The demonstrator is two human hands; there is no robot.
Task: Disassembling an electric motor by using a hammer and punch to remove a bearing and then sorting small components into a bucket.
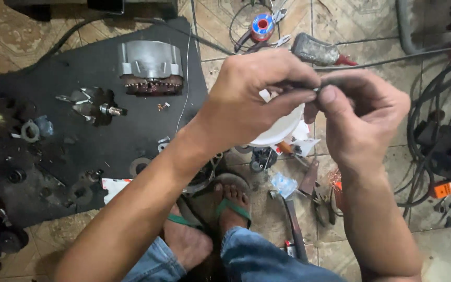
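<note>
Item: small dark part (317, 87), pinched between my left hand (259, 91) and my right hand (361, 115), fingertips meeting, raised above the tiled floor (361, 31); what it is I cannot tell. Below: white round container (283, 128), my feet in green-strapped sandals (230, 206). On the black mat (131, 136): grey motor housing (151, 67), rotor (92, 107). Beyond: solder spool (262, 26).
</note>
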